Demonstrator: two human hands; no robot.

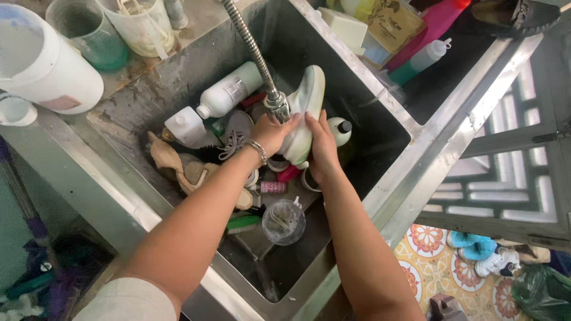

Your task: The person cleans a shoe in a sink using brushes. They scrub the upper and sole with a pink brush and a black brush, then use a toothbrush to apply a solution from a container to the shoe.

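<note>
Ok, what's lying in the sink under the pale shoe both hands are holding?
Below the pale shoe in the sink show a white bottle, a pink object and a clear cup. Whatever lies directly beneath is covered by both hands and the shoe.

From my remote seat, a white bucket (44,62) sat at ten o'clock, a pink bottle (431,24) at one o'clock, and blue shoes (476,246) lay on the patterned floor (431,261) at four o'clock.

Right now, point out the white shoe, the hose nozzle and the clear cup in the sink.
white shoe (309,95): head view, on its upturned sole.
hose nozzle (277,106): head view, on its metal end.
clear cup (284,222): head view, on its open mouth.
</note>
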